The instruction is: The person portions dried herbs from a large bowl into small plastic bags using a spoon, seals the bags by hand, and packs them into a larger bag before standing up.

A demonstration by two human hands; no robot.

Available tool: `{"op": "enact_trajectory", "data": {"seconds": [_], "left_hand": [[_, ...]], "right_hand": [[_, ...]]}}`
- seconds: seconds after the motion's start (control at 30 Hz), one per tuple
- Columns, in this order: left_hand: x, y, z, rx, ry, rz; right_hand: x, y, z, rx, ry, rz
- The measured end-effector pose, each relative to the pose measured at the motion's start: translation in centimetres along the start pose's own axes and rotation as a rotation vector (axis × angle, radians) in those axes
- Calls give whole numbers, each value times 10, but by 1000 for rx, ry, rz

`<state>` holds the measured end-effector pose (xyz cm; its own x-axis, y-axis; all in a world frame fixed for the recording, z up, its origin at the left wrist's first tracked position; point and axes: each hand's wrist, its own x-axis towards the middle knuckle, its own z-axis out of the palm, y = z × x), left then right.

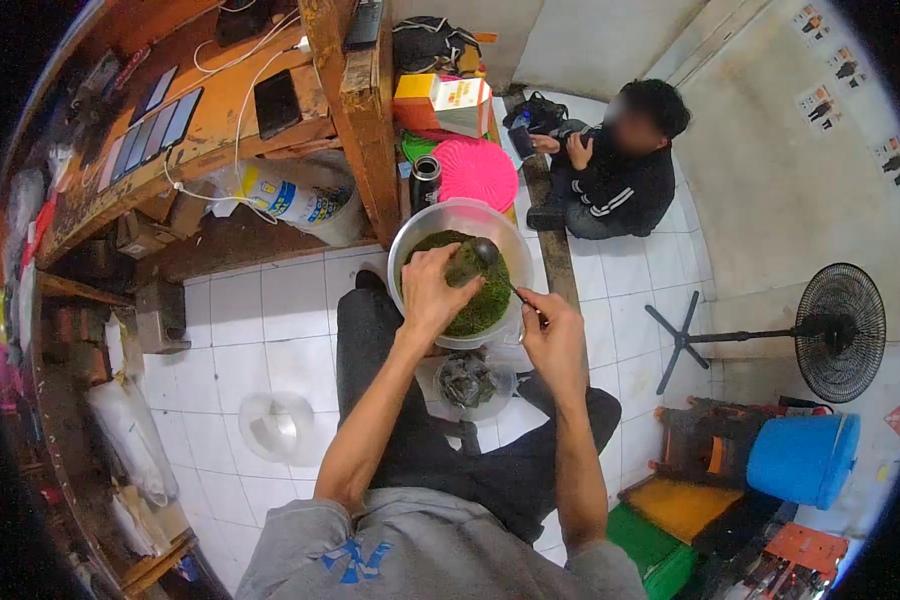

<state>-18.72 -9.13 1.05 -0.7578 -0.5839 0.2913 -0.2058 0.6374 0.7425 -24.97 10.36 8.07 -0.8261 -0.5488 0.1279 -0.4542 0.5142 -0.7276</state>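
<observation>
Here I am on the head view, and the right hand [553, 338] has the spoon [487, 252], its fingers pinched narrow around the far end of the handle. From that grip the spoon's long axis slants forward and leftward, so its dark head lies ahead and to the left of the right fingers, over the chopped greens [482, 312].

Now watch the left hand [435, 292]: it's the nearer one to that head, its fingertips just beside it. I see thumb and forefinger spread apart, with a greenish patch between them; whether they hold something clear there or only frame the greens, I cannot tell. The head sits just right of that gap, and that closeness is what I'm reading.

Below both sets of fingers, the big pale bowl [520, 236] rings the greens. Back toward the lap from the fingers, I've got a clear tub [505, 388] with dark crumpled stuff [467, 381] inside. Straight ahead of the fingertips, beyond the bowl, there's a ribbed pink lid [477, 175], with a dark bottle [425, 182] just left of it.
</observation>
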Motion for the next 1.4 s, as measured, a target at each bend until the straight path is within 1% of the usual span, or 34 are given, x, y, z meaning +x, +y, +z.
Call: {"op": "enact_trajectory", "data": {"seconds": [0.1, 0.17, 0.2, 0.27, 0.3, 0.37, 0.43, 0.5, 0.57, 0.6, 0.63, 0.7, 0.73, 0.77, 0.83, 0.9, 0.93, 1.0, 1.03, 1.1, 1.13, 1.2, 1.23, 1.3, 1.37, 1.4], "left_hand": [[-3, -1, 1, -14, -6, -27], [-3, -2, -1, -21, -6, -33], [-4, -3, -2, -44, 1, -42], [-6, -6, -2, -45, 38, -23], [-7, -9, -1, -61, 30, 5], [-9, -11, 2, -114, 83, 27], [-12, -4, 4, -97, 105, 71], [-16, -6, 7, -73, 141, 112], [-18, -16, 17, -43, 120, 127], [-16, -14, 15, -49, 126, 158], [-16, -12, 11, -58, 143, 163], [-17, -8, 5, -67, 150, 152], [-20, -7, -1, -103, 94, 90], [-22, -8, -7, -134, 43, 32], [-22, -10, -11, -153, 10, -8], [-21, -12, -9, -468, -38, -76], [-19, -13, -8, -466, -36, -75], [-19, -14, -7, -682, -141, -126], [-19, -15, -8, -681, -142, -123], [-19, -15, -10, -801, -240, -177], [-19, -13, -10, -798, -247, -176], [-21, -8, -11, -827, -205, -259], [-23, -7, -11, -818, -204, -265], [-24, -4, -10, -912, -161, -326], [-21, 9, -12, -887, -143, -302], [-21, 11, -11, -862, -124, -225]], "right_hand": [[-5, 6, 2, 28, 30, -18], [-4, 11, 1, 112, 42, 75], [-1, 13, 2, 112, 51, 68], [4, 19, 0, 177, -56, 209], [7, 23, 1, 170, -23, 211], [15, 24, 11, -58, 53, -35], [27, -1, 23, 8, 112, -72], [39, -12, 44, 41, 84, -199], [49, -2, 69, -90, 8, -269], [52, -3, 75, -72, 84, -270], [58, -4, 75, -74, 110, -279], [54, -6, 76, -83, 143, -260], [51, -5, 75, -147, 124, -267], [49, -5, 74, -139, 124, -256], [50, -7, 68, -114, 156, -261], [45, -9, 65, -98, 128, -239], [44, -11, 62, -46, 106, -243], [38, -16, 56, 8, 82, -243], [35, -19, 52, 51, 74, -246], [30, -27, 42, 95, 71, -246], [29, -32, 36, 117, 83, -221], [26, -31, 32, 145, 89, -192], [25, -27, 34, 170, 99, -194], [25, -26, 34, 203, 100, -200], [22, -27, 33, 181, 91, -228], [26, -27, 33, 174, 174, -196]]}}
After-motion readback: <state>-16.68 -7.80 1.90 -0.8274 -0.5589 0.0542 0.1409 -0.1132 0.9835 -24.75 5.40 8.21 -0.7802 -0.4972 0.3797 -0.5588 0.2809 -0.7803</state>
